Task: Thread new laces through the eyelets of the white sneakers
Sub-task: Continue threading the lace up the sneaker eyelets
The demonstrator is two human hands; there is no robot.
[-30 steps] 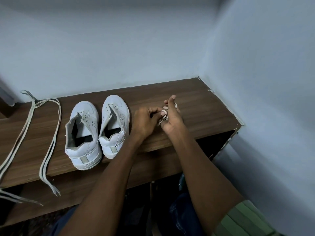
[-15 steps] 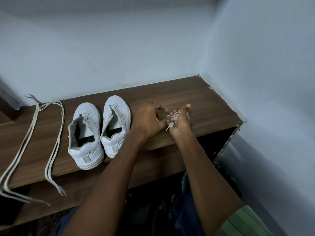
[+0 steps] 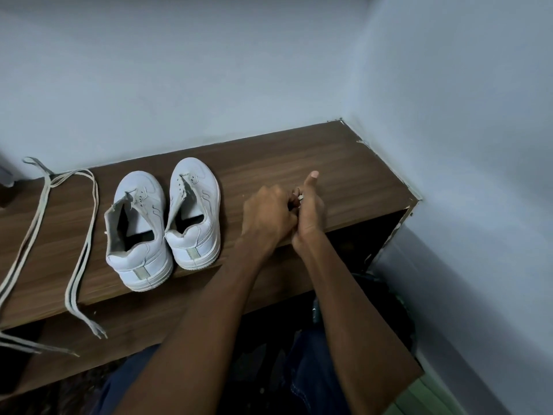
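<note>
At the far left of the wooden worktop, a set of loose off-white laces lies in long strands, some trailing over the front edge. Just right of them stand the two white sneakers, side by side and touching, heels toward the person, tongues pulled up and eyelets empty; no lace is threaded in either. Whether the loose strands are the old laces or the new ones cannot be told.

Well right of the shoes, the hands meet over the front edge of the worktop. The left hand has its fingers curled in toward the right one, apparently pinching at something between them. The right hand is closed with its thumb pointing up, and a small pale bundle shows at the top of its fist. This is probably a coiled new lace, though too little of it shows to be sure. The person appears to be undoing it before lacing begins, so the task is at its very start.

The risk lies in that bundle: pulled from the wrong strand, the coil could tighten into a knot. Since the hands work right at the edge, a dropped lace could fall into the dark space below. The dangling strands at the left could also slide off if brushed.
</note>
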